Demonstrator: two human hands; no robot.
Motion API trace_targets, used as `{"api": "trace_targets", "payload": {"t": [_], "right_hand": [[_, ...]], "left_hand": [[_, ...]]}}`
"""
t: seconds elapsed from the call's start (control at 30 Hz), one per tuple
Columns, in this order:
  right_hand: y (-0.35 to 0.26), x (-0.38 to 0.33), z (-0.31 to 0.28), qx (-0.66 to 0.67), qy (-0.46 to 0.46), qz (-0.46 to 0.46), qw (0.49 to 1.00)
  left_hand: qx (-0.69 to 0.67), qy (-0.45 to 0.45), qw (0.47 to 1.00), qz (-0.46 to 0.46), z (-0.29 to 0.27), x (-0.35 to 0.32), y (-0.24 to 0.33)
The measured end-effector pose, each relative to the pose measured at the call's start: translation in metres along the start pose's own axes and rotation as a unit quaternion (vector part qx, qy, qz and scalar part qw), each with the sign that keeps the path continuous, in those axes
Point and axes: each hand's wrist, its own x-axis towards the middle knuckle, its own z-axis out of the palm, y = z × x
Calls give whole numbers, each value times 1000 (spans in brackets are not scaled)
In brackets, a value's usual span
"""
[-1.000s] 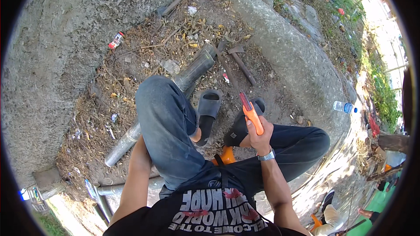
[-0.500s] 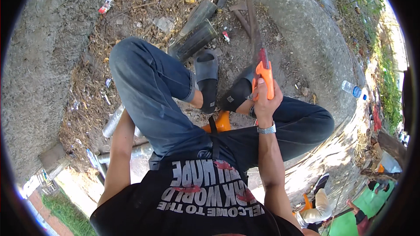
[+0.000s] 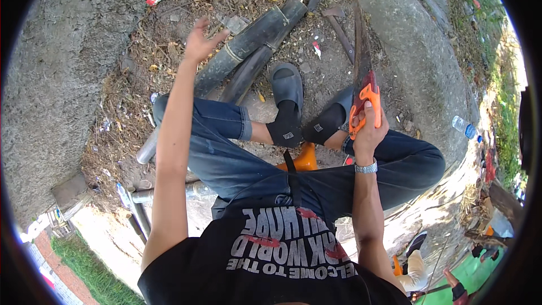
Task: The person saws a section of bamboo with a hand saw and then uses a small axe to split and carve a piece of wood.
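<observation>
My left hand [image 3: 202, 42] reaches out beyond my left knee with its fingers spread and nothing in it. Just to its right, a thick bamboo pole [image 3: 244, 44] with pale node rings slants across the ground, and a second, darker bamboo piece [image 3: 246, 73] lies against it. In my right hand [image 3: 372, 131] is a handsaw [image 3: 362, 51], gripped by its orange handle above my right thigh. Its dark, long blade points away from me. Part of the handle is hidden behind my fingers.
A tool with a flat head and dark handle [image 3: 340, 31] lies left of the saw blade. Under my legs shows something orange [image 3: 305, 158]. A grey pole [image 3: 148, 148] sticks out by my left knee. At right lies a plastic bottle [image 3: 464, 127]; another person's leg [image 3: 416, 271] shows lower right.
My left hand has come out from beside my left thigh and stretched forward. My left knee has dropped nearer, exposing more of the bamboo. The saw stays in my right hand.
</observation>
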Motion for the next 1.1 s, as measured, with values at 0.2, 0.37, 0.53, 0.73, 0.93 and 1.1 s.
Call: {"api": "trace_targets", "payload": {"t": [0.2, 0.37, 0.53, 0.73, 0.93, 1.1], "right_hand": [[-3, -9, 7, -67, -41, -38, 996], [-6, -22, 2, -96, -72, -43, 992], [-13, -24, 6, -108, -99, -28, 989], [10, -9, -11, -129, -147, -37, 980], [23, -7, 3, -166, -223, -74, 958], [31, -12, 7, -107, -243, -2, 964]], "left_hand": [[263, -13, 964, -33, 120, -6, 25], [266, -181, 945, -62, 96, -6, 40], [124, -257, 957, 42, 79, -44, 8], [238, -108, 960, 97, 113, -74, 57], [248, 4, 968, 20, 137, -69, 66], [259, -62, 964, -3, 139, -46, 71]]}}
